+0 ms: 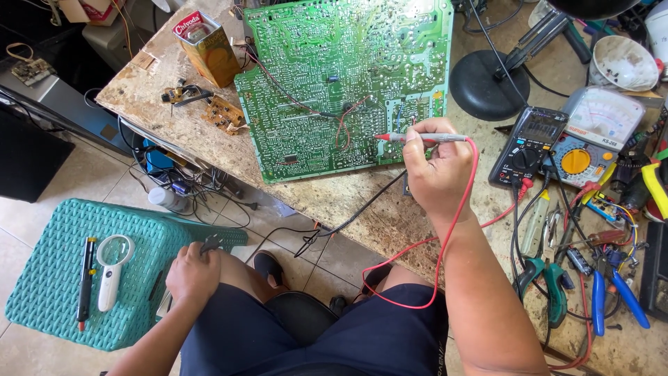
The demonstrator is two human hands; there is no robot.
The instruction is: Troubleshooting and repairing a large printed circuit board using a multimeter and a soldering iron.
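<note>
The big green circuit board (344,83) lies flat on the rough wooden worktop (362,209), solder side up, with thin red and black wires running over it. The right hand (435,170) is closed around a thin probe with a red tip and grey handle (417,137); its tip touches the board near the lower right edge. A red wire (456,223) runs from the probe down past the wrist and loops over the lap. The left hand (191,273) rests on the left knee, its grip closed on a small dark tool (211,242); what kind of tool is too small to tell. Just right of the board sits a black digital meter with a round dial (527,146), and beside it a white meter with a needle (591,132). Blue-handled pliers (616,292) lie near the right edge. On the floor stands a teal woven plastic stool (62,278) with a white magnifying glass (113,268) on top.
</note>
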